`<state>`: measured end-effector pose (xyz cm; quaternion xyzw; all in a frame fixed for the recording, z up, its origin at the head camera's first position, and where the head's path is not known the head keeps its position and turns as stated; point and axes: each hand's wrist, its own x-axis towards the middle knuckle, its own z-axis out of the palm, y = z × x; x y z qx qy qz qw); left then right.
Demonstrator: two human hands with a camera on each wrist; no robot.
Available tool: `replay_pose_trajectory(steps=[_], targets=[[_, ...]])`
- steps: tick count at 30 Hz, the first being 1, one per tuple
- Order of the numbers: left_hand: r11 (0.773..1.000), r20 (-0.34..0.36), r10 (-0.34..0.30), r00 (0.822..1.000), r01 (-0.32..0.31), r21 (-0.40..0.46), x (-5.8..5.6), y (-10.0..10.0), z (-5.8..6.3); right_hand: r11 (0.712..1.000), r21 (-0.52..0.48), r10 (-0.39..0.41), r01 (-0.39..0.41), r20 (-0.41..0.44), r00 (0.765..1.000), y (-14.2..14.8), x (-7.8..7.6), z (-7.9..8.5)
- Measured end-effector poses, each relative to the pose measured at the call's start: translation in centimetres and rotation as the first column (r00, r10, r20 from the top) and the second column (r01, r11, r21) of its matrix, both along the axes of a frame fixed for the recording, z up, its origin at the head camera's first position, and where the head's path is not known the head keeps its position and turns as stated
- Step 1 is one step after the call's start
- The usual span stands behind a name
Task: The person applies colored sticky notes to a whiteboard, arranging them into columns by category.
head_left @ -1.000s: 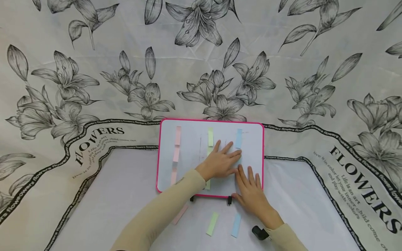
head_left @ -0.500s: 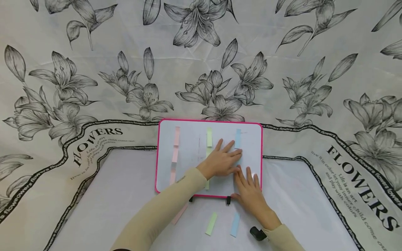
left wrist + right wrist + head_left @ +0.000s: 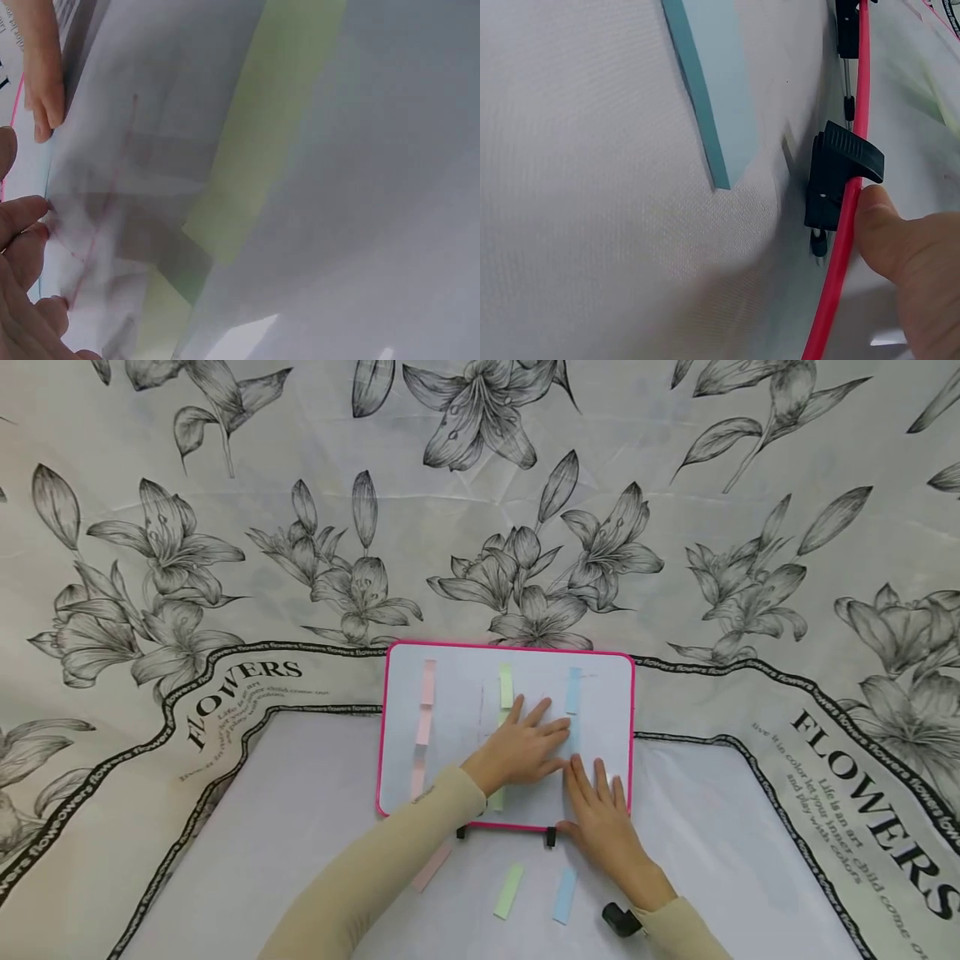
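Note:
A pink-framed whiteboard [image 3: 457, 693] stands propped on the table. My left hand [image 3: 517, 750] rests on it with fingers spread, over the green column, fingertips beside the blue sticky notes [image 3: 573, 693]. My right hand [image 3: 603, 818] touches the lower right of the board with straight fingers, its fingertips at the lower end of the blue column. In the right wrist view, its thumb [image 3: 885, 232] lies at the pink frame by a black clip [image 3: 844, 161]. Green sticky notes [image 3: 506, 685] run down the middle, partly hidden by the left hand, and pink sticky notes [image 3: 424, 727] down the left.
Before the board lie a pink sticky-note pad [image 3: 432, 868], a green pad [image 3: 509, 891] and a blue pad [image 3: 565, 896]. Black feet [image 3: 551, 837] support the board's lower edge. A black device [image 3: 621, 919] sits at the right wrist. Flower-printed cloth [image 3: 480, 552] hangs behind.
My left fingertips have shifted slightly left, uncovering more of a second blue sticky note below the top one. The right hand stays nearly still. The head view has swayed a little.

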<state>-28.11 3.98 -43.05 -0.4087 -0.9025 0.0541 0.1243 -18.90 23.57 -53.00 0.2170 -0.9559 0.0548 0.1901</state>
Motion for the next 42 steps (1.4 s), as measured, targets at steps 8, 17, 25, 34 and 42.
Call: replay_pose_trajectory(steps=[8,17,25,34,42], targets=[[0.999,-0.067,-0.015,0.998,0.012,-0.048,0.9,-0.1,-1.4,0.999,-0.008,0.038,-0.038,0.057,0.998,1.2,0.9,2.0],[0.999,-0.115,-0.007,0.993,0.002,-0.043,0.6,0.5,-1.6,0.994,-0.007,0.110,-0.110,-0.024,0.994,2.0,1.2,2.2],[0.994,-0.088,0.005,0.996,-0.014,-0.109,1.3,1.3,-2.0,0.990,-0.053,0.126,-0.129,-0.055,0.991,2.0,1.5,1.8],[0.995,-0.086,-0.073,0.994,0.067,-0.070,4.7,0.4,-4.7,0.975,-0.204,0.106,-0.088,0.081,0.991,2.3,4.6,1.9],[0.996,0.172,-0.064,0.983,0.051,0.080,9.8,-1.4,-7.8,0.968,-0.250,0.061,-0.021,0.154,0.986,2.7,7.6,0.9]])
